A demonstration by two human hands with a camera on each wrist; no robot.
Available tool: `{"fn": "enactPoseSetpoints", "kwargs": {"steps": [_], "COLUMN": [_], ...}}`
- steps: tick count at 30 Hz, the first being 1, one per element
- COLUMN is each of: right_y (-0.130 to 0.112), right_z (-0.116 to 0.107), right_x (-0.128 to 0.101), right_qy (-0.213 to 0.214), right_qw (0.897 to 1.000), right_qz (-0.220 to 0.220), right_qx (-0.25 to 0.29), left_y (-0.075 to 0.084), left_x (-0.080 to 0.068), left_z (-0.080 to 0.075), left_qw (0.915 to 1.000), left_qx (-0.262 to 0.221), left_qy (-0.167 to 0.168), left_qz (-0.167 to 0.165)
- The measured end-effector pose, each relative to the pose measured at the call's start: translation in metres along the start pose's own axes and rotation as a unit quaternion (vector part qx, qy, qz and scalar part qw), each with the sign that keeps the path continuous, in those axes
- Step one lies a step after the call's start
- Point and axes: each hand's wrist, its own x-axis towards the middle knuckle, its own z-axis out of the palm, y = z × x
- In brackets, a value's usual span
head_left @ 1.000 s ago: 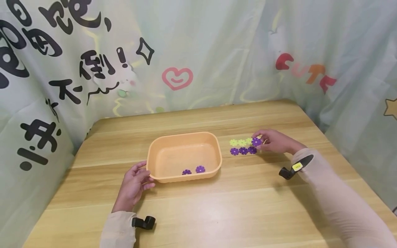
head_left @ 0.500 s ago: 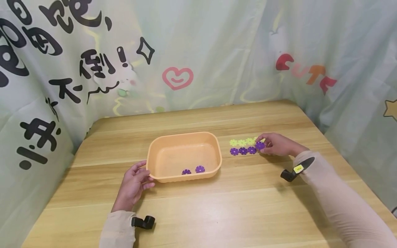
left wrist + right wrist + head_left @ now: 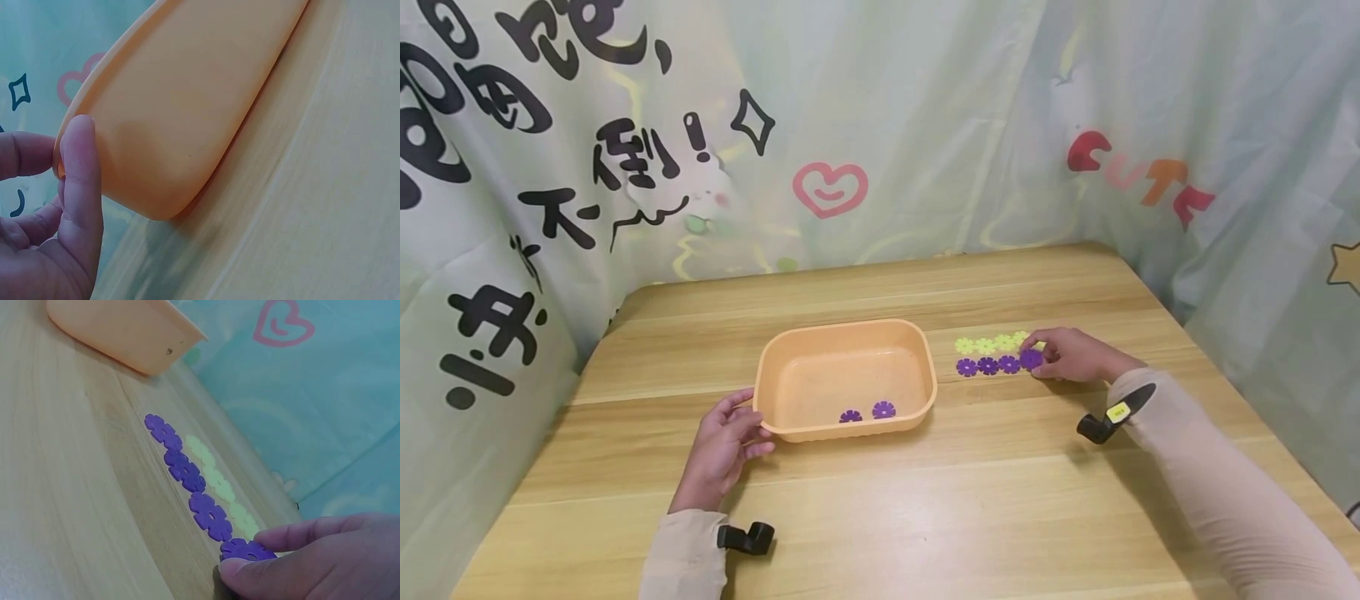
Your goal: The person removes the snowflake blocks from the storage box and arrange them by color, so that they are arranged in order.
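At the tub's left end, my left hand [image 3: 718, 450] pinches the rim of an orange plastic tub [image 3: 842, 333] between thumb and fingers; the left wrist view shows the thumb [image 3: 81, 169] on the rim. Two purple flower-shaped discs [image 3: 883, 409] lie inside the tub near its front wall. To the right, my right hand [image 3: 1071, 354] pinches a purple flower-shaped disc [image 3: 247, 549] at the right end of a row of purple discs [image 3: 988, 365]. Behind that row runs a row of yellow-green flower discs [image 3: 984, 345], its right end partly hidden by my fingers.
Everything stands on a wood-grain table [image 3: 880, 517]. A printed fabric curtain [image 3: 925, 125] hangs behind the table and along both sides. Each sleeve carries a black wrist camera [image 3: 1097, 427].
My right hand has moved the purple disc from over the yellow-green row toward me, down to the end of the purple row. My left hand stays at the tub.
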Motion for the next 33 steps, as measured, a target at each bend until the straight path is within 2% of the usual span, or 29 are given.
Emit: {"fn": "enactPoseSetpoints", "kwargs": {"steps": [24, 28, 33], "right_y": [-0.001, -0.009, -0.028], "right_z": [-0.001, -0.007, -0.015], "right_x": [0.000, 0.002, 0.008], "right_qy": [0.004, 0.005, 0.006], "right_qw": [1.000, 1.000, 0.998], "right_qz": [-0.003, -0.017, -0.065], "right_qx": [-0.010, -0.006, 0.011], "left_y": [0.000, 0.000, 0.001], "left_x": [-0.001, -0.001, -0.001], "left_z": [0.000, 0.000, 0.000], "left_qw": [1.0000, 1.0000, 1.0000], "left_qx": [-0.006, -0.004, 0.000], "left_qy": [-0.006, -0.004, -0.003], "left_qz": [0.001, 0.001, 0.003]}}
